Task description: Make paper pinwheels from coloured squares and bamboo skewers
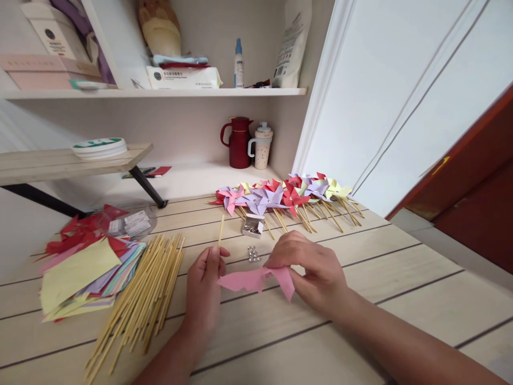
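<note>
Your left hand is closed w/ fingers pinching a thin wooden stick, long axis upright, tip pointing away from you. Your right hand grips pink folded paper, lying left-right between both hands, just above the tabletop.

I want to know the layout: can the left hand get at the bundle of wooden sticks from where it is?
Probably yes. The left hand holds one stick upright, and the bundle of wooden sticks lies beside it on the table, with nothing between them.
</note>
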`<act>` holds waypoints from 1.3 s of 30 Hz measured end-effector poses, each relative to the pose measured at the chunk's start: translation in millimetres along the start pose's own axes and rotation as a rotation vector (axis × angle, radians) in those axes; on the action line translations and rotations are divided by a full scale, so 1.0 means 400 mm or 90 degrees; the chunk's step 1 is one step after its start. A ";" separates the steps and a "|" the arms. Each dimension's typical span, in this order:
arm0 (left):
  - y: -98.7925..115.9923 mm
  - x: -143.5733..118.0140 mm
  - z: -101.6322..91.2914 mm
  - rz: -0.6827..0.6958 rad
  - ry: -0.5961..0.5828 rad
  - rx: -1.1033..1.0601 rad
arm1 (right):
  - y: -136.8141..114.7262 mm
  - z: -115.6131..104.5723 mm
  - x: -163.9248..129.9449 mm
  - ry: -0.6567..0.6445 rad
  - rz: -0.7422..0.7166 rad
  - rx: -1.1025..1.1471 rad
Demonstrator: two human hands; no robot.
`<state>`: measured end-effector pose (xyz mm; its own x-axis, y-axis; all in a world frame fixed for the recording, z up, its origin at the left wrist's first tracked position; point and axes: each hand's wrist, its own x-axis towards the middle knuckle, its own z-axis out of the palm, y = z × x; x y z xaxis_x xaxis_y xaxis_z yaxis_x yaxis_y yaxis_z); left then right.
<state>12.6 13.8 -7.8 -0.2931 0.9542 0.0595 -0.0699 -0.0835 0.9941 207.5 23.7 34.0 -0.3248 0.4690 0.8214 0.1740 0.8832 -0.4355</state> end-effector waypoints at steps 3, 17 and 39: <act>-0.006 0.009 -0.004 -0.020 0.022 -0.038 | 0.002 0.002 -0.003 -0.003 -0.001 0.002; -0.012 0.018 -0.007 -0.042 0.064 -0.109 | 0.004 0.001 -0.006 -0.008 0.012 0.013; -0.009 0.023 -0.008 -0.053 0.059 -0.147 | 0.004 0.001 -0.007 -0.021 0.003 0.009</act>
<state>7.1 22.2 -11.0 -0.3627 0.9310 -0.0416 -0.3099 -0.0784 0.9475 208.4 23.8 30.8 -0.3541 0.4722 0.8073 0.1616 0.8811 -0.4445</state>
